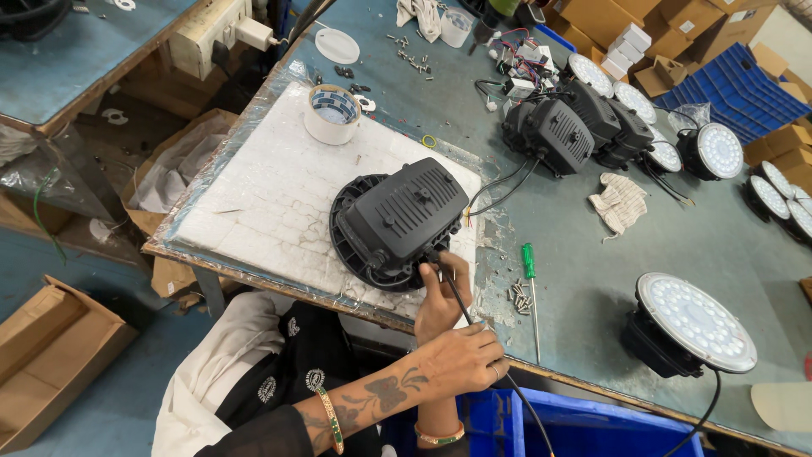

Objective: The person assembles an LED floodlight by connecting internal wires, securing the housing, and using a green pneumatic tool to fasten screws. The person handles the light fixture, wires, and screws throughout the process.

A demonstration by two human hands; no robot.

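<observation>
A black round lamp housing (pixel 397 218) lies face down on a white foam pad (pixel 262 195). A black cable (pixel 529 415) leaves its near edge and runs down past the table edge. My right hand (pixel 440 296) rises from below and grips the cable right where it enters the housing. My left hand (pixel 467 355), on a tattooed forearm with a green bangle, crosses over the right wrist and pinches the same cable a little lower.
A green-handled screwdriver (pixel 530 283) and loose screws (pixel 518 294) lie right of my hands. A finished lamp (pixel 695 323) lies face up at right. More lamps (pixel 584 118), a tape roll (pixel 331 114), a rag (pixel 620 201) and cardboard boxes (pixel 677 25) sit beyond. A blue crate (pixel 592 427) stands below the table edge.
</observation>
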